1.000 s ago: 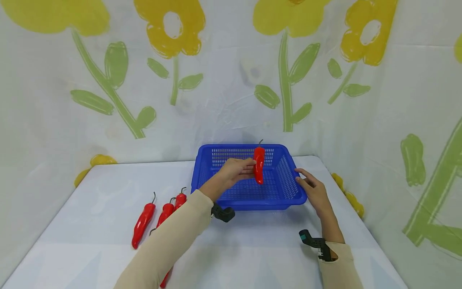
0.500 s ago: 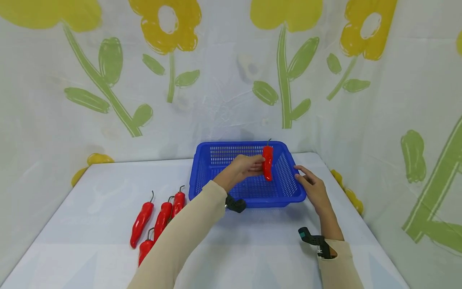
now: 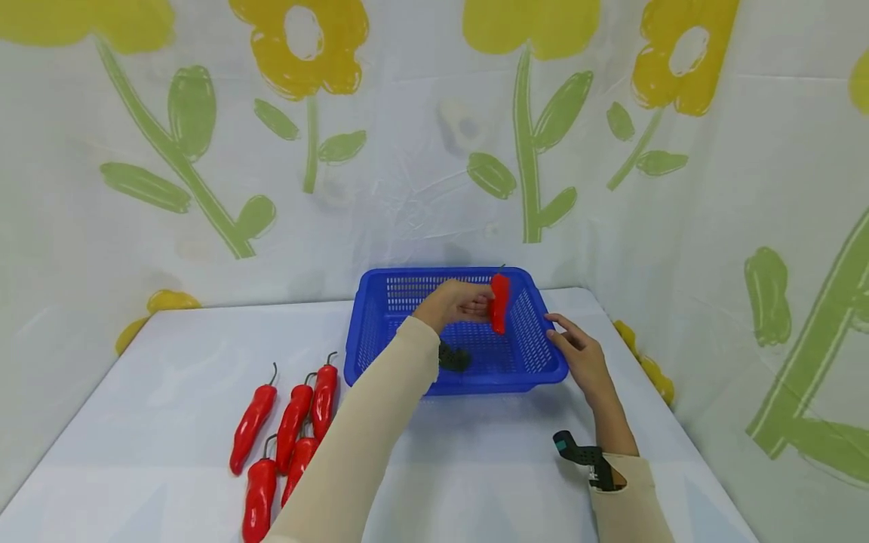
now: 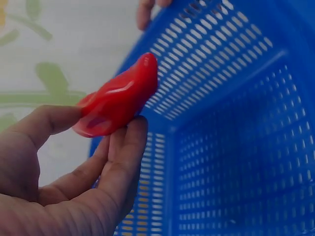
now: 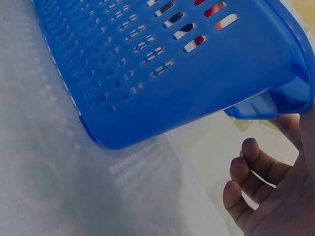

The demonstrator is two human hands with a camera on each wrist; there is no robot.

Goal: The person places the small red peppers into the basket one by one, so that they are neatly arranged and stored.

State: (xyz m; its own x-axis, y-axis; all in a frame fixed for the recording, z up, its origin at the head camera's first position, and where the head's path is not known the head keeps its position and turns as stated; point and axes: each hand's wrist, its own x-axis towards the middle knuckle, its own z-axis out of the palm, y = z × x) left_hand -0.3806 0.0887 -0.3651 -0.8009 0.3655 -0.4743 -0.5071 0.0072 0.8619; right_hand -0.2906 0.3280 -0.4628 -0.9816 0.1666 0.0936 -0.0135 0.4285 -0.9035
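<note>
Shifted right over the basket (image 3: 489, 387) since the earlier frame: left hand (image 3: 456, 303), with pepper (image 3: 500, 305). Loose peppers (image 3: 253, 428), five visible: on desk (image 3: 468, 475), inside its left edge. Left hand: pinching pepper, above basket's right half. Basket: at desk's back edge. Right hand (image 3: 584, 363): touching basket's right rim; whether gripping, cannot tell. Step, apparently: placing pepper. Next calls for lowering, then letting go.

White backdrop (image 3: 407, 219) | yellow flowers (image 3: 342, 45), green stems (image 3: 526, 166) | white table (image 3: 149, 407)
</note>
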